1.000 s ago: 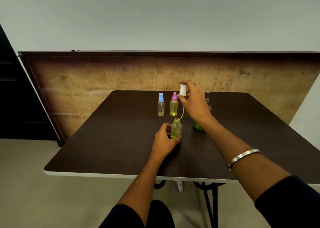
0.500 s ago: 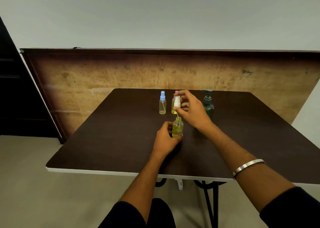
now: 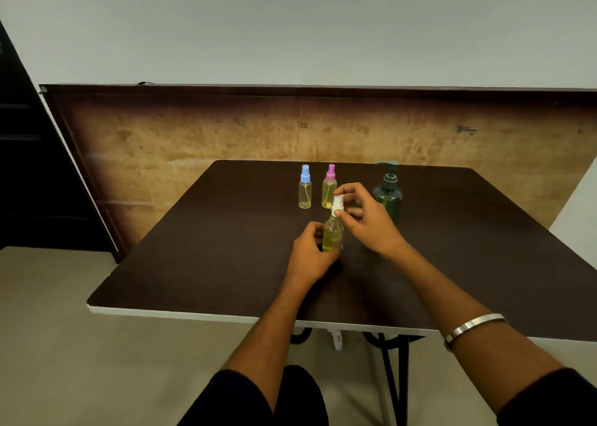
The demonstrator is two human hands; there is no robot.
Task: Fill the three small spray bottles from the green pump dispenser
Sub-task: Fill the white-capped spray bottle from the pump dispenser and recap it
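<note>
A small spray bottle (image 3: 332,238) with yellow liquid stands mid-table, and my left hand (image 3: 310,256) grips its body. My right hand (image 3: 365,220) pinches the white spray cap (image 3: 337,203), which sits at the bottle's neck. Behind stand a blue-capped bottle (image 3: 305,189), nearly clear, and a pink-capped bottle (image 3: 329,188) holding yellow liquid. The green pump dispenser (image 3: 388,192) stands upright to the right, partly behind my right hand.
The dark brown table (image 3: 206,251) has a white front edge and black metal legs below. A wooden panel (image 3: 193,134) leans against the wall behind it. A dark doorway lies at far left.
My right hand has come down with the white cap, its dip tube going into the bottle, from above the bottle to its neck. My left hand kept its hold.
</note>
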